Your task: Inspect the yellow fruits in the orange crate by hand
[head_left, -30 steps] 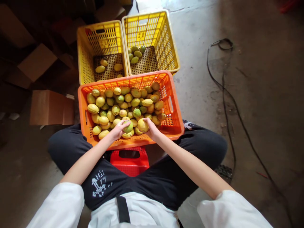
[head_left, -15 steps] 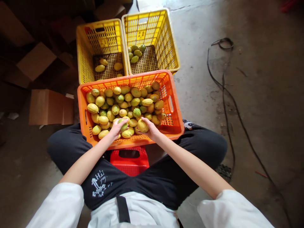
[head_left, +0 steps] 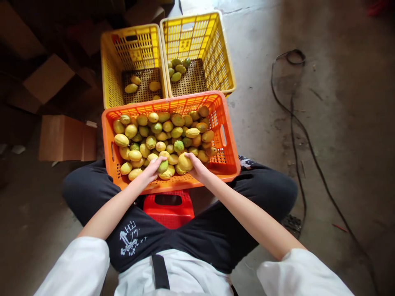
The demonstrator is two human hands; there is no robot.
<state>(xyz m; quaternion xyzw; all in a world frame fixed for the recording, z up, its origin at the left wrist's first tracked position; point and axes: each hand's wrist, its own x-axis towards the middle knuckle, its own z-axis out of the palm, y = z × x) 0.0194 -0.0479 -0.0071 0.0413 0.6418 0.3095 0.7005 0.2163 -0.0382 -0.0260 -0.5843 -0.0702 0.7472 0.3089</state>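
My left hand (head_left: 154, 168) is closed round a green lemon (head_left: 163, 166), low over the near side of an orange crate (head_left: 232, 164). A little to its right, my right hand (head_left: 198, 166) grips a yellow lemon (head_left: 185, 163) with the thumb on top; its other fingers are mostly hidden beneath. Below both hands the crate holds a heap of yellow and greenish lemons (head_left: 150, 142). The two held fruits are apart from each other.
Beyond the orange crate stand two yellow crates: the left one (head_left: 109, 70) has several yellow lemons, the right one (head_left: 226, 61) several green ones. A red stool (head_left: 168, 216) supports the near side. Cardboard boxes (head_left: 61, 137) lie left; a black cable (head_left: 311, 152) runs along the floor right.
The green lemon has turned slightly in my left hand and shows more of its side. My right hand keeps its yellow lemon almost still. The whole view has shifted slightly.
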